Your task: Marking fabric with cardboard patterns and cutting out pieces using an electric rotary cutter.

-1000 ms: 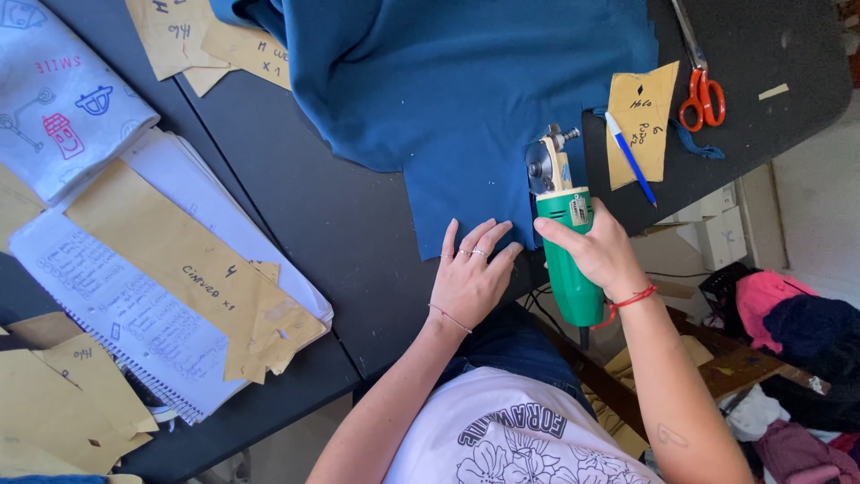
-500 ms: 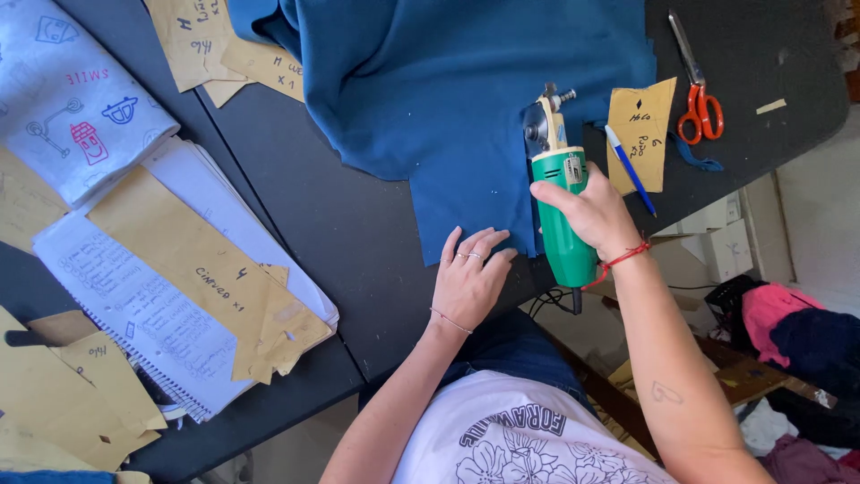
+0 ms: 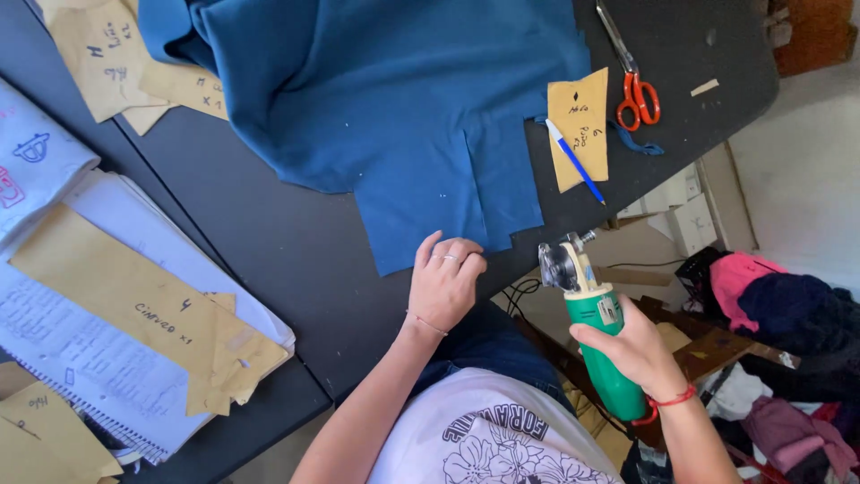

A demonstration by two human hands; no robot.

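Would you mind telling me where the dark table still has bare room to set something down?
Bare dark table runs between the blue fabric and the paper stack, beside the left hand. A smaller patch lies right of the orange scissors. The left side is crowded with brown patterns. The right hand holds the green cutter off the table.

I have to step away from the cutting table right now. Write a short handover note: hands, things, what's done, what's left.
Left hand: flat on the blue fabric at its near edge.
Right hand: grips the green electric cutter, off the table, blade clear of the cloth.
Fabric lies on the dark table; one slit shows in its near edge.
Left: any further cuts.
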